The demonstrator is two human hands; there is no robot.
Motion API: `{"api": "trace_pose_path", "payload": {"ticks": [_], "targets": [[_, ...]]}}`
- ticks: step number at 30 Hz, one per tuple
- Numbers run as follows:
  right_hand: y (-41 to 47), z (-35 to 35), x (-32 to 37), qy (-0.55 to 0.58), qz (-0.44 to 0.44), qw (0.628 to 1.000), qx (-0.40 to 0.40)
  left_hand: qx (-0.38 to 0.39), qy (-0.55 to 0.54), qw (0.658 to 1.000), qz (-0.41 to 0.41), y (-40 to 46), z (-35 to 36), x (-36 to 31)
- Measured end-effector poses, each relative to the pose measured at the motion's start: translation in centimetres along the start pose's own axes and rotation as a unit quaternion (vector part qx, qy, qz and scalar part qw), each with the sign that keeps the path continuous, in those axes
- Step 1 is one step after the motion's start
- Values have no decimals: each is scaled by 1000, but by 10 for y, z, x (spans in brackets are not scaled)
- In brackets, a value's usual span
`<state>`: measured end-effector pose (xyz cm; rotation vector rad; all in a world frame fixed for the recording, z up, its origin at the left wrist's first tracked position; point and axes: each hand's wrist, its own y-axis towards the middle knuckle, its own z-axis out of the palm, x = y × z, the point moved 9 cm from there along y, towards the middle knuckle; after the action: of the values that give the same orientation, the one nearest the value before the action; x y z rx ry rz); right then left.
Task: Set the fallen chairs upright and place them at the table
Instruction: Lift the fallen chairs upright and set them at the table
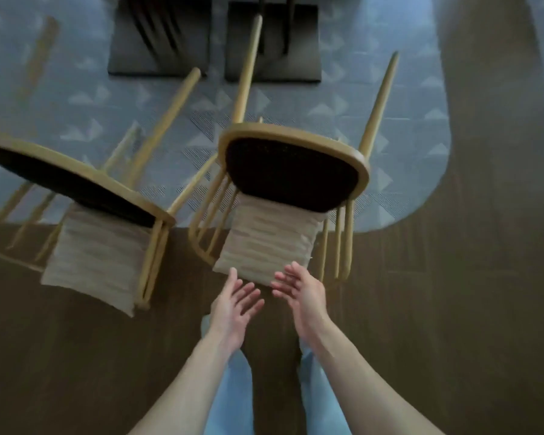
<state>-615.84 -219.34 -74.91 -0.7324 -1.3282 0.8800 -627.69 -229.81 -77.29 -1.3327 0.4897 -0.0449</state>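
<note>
Head view: left hand (236,304), right hand (299,288) grips spread, empty, near fallen chair's cushion (264,240).

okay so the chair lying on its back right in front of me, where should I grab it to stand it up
Probably the curved top rail of the chair's backrest, at its two corners beside the beige cushion. The chair lies on its back with legs pointing away, so that rail is the nearest part. Come from your side, both open hands, left hand and right hand, palms under, lifting up and forward.
</note>
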Motion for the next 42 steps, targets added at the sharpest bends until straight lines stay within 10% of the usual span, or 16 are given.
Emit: {"api": "trace_pose_path", "payload": {"ticks": [27,42], "targets": [[425,-114,-331,218,52,970,-97,11,5,1000,11,497,-127,139],[326,-126,-269,163,50,974,-150,14,13,997,80,383,-111,102]]}}
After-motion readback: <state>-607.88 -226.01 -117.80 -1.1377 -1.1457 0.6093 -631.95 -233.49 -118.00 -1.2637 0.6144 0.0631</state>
